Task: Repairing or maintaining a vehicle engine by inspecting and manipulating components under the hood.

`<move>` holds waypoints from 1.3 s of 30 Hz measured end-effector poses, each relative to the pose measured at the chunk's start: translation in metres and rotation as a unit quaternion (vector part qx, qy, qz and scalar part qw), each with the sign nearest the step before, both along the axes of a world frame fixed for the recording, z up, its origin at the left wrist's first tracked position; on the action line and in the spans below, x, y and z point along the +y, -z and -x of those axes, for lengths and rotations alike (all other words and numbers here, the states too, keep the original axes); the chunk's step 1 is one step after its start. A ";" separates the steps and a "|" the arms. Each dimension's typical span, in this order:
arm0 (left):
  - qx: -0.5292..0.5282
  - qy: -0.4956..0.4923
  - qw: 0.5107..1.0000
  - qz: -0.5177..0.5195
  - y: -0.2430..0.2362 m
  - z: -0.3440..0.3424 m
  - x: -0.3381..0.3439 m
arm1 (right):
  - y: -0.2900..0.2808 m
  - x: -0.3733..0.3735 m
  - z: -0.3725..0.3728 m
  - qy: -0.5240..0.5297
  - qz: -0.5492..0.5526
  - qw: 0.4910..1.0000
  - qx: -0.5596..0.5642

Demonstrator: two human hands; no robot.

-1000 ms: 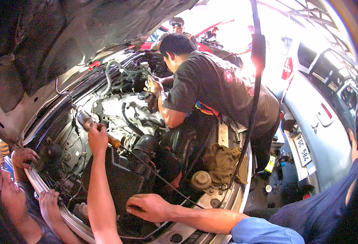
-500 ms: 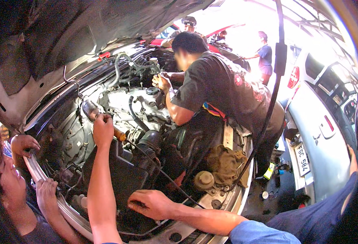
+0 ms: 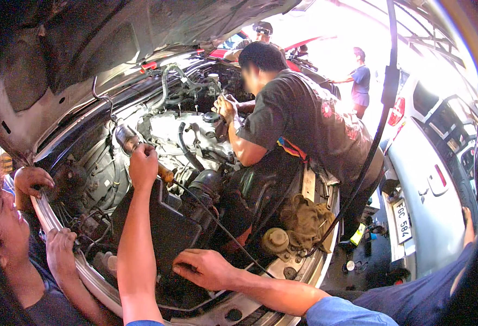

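My left hand (image 3: 143, 164) reaches over the engine bay, its fingers closed around a work lamp with a metal head (image 3: 126, 136) and an orange handle (image 3: 165, 174). The lamp's black cord (image 3: 214, 218) runs back toward the front edge of the car. Light falls on the pale engine (image 3: 165, 126). Nearer me, my right hand (image 3: 206, 269) rests at the black plastic box (image 3: 157, 233); its fingers curl loosely, with a dark gap at the thumb and nothing visible in it. Across the engine, a co-worker (image 3: 309, 114) leans in with both hands (image 3: 227, 107) together beside the filler cap.
The raised hood (image 3: 87, 60) hangs overhead. At the left, another person's hands (image 3: 61, 250) grip the fender edge. A brown rag (image 3: 304, 217) and a round reservoir cap (image 3: 275, 239) lie right of the bay. A dark hanging cable (image 3: 372, 146) crosses before a silver vehicle (image 3: 434, 179).
The whole view has shifted slightly, so most of the engine bay appears farther right and higher. My left hand keeps the lamp over the same area, and my right hand stays in place.
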State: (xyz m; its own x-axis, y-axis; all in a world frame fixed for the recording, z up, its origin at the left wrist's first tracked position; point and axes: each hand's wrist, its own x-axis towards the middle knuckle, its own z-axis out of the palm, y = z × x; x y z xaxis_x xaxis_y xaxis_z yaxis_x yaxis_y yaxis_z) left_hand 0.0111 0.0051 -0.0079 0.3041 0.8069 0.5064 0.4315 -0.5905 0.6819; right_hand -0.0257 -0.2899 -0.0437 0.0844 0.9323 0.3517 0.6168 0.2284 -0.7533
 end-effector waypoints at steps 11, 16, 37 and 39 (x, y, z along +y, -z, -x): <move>0.014 -0.010 1.000 0.001 -0.002 0.000 -0.001 | 0.000 0.001 0.000 -0.003 0.011 1.000 0.005; 0.005 -0.001 1.000 0.013 0.000 -0.001 0.002 | 0.001 0.001 -0.001 -0.003 0.009 1.000 0.006; 0.008 -0.003 1.000 0.008 0.001 -0.002 0.003 | 0.000 0.001 -0.002 -0.008 0.020 1.000 0.002; 0.014 -0.008 1.000 0.004 0.001 -0.002 0.002 | 0.000 0.000 -0.002 -0.008 0.016 1.000 0.007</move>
State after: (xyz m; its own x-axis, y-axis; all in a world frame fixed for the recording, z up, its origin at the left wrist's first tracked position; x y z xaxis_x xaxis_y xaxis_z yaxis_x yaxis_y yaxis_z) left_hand 0.0127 0.0075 -0.0084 0.3051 0.8156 0.4917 0.4599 -0.5782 0.6739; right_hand -0.0241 -0.2894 -0.0433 0.0740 0.9444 0.3204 0.6030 0.2135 -0.7686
